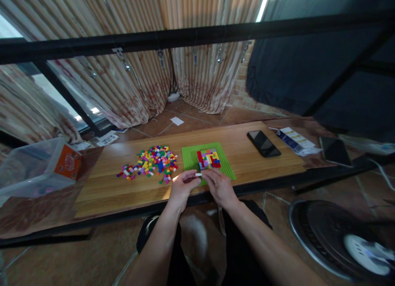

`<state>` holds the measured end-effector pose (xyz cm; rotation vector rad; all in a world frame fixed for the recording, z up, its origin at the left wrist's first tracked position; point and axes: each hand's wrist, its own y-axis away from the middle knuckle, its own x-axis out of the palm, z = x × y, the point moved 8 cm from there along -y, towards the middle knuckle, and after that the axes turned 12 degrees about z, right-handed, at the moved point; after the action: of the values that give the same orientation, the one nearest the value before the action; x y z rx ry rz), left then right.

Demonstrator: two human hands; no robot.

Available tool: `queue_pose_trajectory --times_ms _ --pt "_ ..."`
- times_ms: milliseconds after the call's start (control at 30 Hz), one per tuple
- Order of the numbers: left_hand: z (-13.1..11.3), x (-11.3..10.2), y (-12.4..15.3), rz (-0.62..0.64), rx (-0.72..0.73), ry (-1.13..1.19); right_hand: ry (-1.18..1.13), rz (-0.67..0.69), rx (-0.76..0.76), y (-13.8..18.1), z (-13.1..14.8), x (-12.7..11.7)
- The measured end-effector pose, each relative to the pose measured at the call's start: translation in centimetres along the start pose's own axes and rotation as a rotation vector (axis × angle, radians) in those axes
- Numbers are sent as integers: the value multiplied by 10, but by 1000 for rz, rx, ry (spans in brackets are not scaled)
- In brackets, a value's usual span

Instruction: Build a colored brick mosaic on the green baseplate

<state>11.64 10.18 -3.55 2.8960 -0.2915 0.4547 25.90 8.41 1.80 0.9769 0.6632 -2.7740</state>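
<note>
A small white building brick [198,174] is held between the fingertips of both hands, just over the near edge of the green baseplate [189,155]. My left hand [184,185] pinches its left end with thumb and forefinger. On its other end, the fingers of my right hand [219,185] are closed. Right beyond the hands, a multicoloured brick structure [210,157] sits on the baseplate, with red, yellow, purple and blue pieces. My right hand hides part of its near side. Left of the baseplate lies a loose pile of colourful bricks [154,160].
The wooden board [123,195] carries a black phone [263,143] on its right side. Papers [298,140] and a dark tablet-like device [335,151] lie farther right. A clear plastic bin [37,166] stands at left. A black metal bar [173,39] crosses beyond the board.
</note>
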Motion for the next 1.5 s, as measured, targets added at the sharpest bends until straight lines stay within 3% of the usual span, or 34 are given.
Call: queue_pose_trajectory --times_ms 167,300,567,767,1100,1500 --pt "-8 -9 -5 -79 92 -255 -66 -133 156 5 -27 -33" --pt "-11 -3 -10 -65 139 -424 -101 -187 227 6 -44 -46" --pt "-12 22 -8 22 175 -584 -4 -128 154 -10 -41 -29" --pt "-14 34 -4 93 196 -721 -9 -169 231 -13 -49 -28" --pt "-16 44 -1 110 223 -909 -229 -295 383 -7 -63 -28" --pt "-15 50 1 114 243 -1013 -305 -310 465 -7 -71 -23"
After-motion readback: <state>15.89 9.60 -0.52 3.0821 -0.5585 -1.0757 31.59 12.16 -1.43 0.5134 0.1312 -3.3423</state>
